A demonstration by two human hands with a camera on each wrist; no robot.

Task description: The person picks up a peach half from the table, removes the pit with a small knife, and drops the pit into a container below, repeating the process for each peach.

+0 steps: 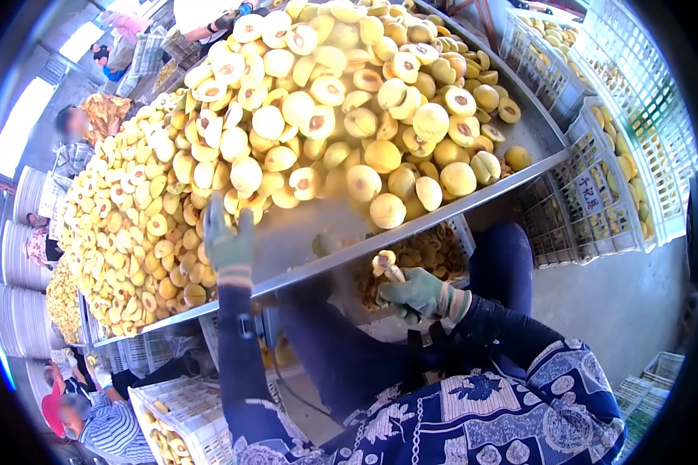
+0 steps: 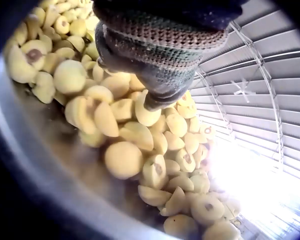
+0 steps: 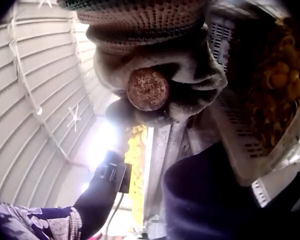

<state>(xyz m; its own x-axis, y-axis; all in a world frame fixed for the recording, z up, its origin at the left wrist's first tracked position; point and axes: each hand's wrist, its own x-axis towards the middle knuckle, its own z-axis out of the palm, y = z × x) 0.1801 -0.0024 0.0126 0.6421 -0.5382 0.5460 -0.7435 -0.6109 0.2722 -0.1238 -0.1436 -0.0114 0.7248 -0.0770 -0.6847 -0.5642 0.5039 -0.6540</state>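
Observation:
My left hand (image 1: 230, 249), in a grey-green knitted glove, reaches to the near edge of a large heap of halved yellow peaches (image 1: 302, 116). Its fingers look extended, slightly blurred, with the thumb apart. The left wrist view has the gloved fingertips right at a pale peach half (image 2: 147, 112). Over my lap, my right hand (image 1: 420, 294), gloved alike, grips a tool whose round brown handle end (image 3: 148, 89) faces the right wrist camera. At the tool's far end is a small yellowish piece with brown on it (image 1: 383, 262); the tip's shape is hidden.
The heap lies on a metal table with a raised rim (image 1: 442, 208). Below it, between my knees, a white crate holds brown and yellow scraps (image 1: 430, 252). Crates of peaches (image 1: 597, 194) stand at the right, another crate (image 1: 182, 422) at lower left. Other people sit along the left.

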